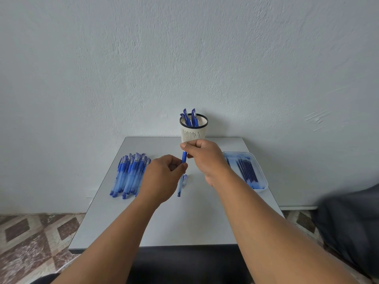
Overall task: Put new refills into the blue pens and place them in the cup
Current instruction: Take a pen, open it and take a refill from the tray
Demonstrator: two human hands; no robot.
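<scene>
Blue plastic pen grip section [184,157], held upright above mid-table between both hands: the right hand [205,158] pinches its upper end, the left hand [164,177] pinches its lower end, apparently mid-assembly. Its translucent blue barrel [179,186] and small cap [185,179] lie on the grey table [184,222] just below, so the next move likely calls for picking up the barrel and joining it in line. The white slotted cup [193,130] holding finished pens stands at the far edge; unfilled blue pens [129,175] lie left and the refill tray [246,171] right, leaving open room near.
</scene>
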